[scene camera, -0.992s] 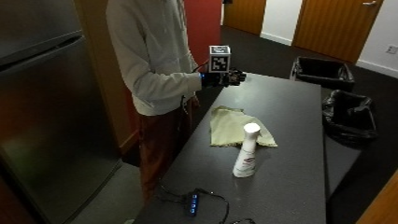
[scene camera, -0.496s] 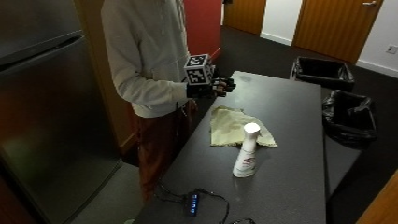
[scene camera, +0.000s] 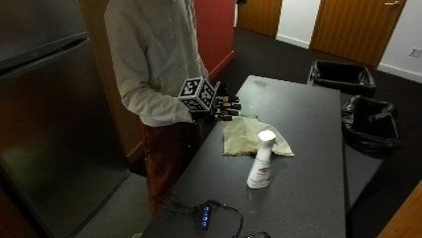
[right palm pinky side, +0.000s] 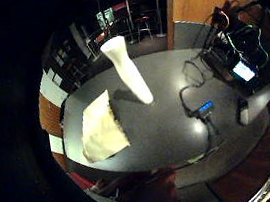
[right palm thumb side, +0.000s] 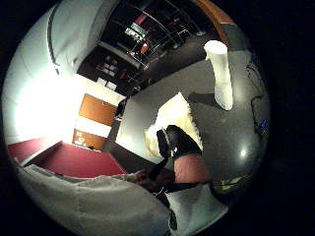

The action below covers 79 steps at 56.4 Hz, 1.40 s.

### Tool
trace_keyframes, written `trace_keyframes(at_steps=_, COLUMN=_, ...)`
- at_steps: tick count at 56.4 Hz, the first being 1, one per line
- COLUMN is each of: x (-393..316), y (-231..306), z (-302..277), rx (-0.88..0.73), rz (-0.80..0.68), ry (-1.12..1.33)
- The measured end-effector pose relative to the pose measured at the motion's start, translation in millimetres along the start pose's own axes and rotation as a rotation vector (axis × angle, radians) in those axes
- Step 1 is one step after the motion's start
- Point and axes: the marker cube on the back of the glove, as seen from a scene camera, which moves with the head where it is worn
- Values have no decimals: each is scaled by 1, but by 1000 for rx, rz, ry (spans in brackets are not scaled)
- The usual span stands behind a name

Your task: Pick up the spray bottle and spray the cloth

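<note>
A white spray bottle (scene camera: 262,161) with a red label stands upright on the dark grey table (scene camera: 296,106). Just beyond it lies a crumpled pale yellow cloth (scene camera: 252,139). My gloved right hand (scene camera: 221,106) hovers above the table's left edge beside the cloth. Its fingers are loosely curled and hold nothing. The little finger side palm view looks down on the bottle (right palm pinky side: 128,71) and the cloth (right palm pinky side: 101,128), side by side on the table. In the thumb side palm view my thumb (right palm thumb side: 177,140) shows in front of the cloth (right palm thumb side: 172,115), with the bottle (right palm thumb side: 221,73) further off.
A small hub with blue lights (scene camera: 206,215) and its cables lie at the table's near end. Two black bins (scene camera: 342,77) (scene camera: 370,124) stand by the table's far right side. A steel fridge (scene camera: 53,124) is left of the person.
My right hand has come down and moved along the table's left edge, nearer to the cloth. The bottle and cloth have not moved.
</note>
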Motion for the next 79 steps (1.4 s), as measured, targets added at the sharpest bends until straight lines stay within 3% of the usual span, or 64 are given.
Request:
trace_keyframes(at_steps=46, x=65, y=-69, z=79, rx=67, rz=264, ry=-464)
trace_keyframes(at_steps=79, x=67, y=-107, z=146, rx=110, rz=452, ry=-723)
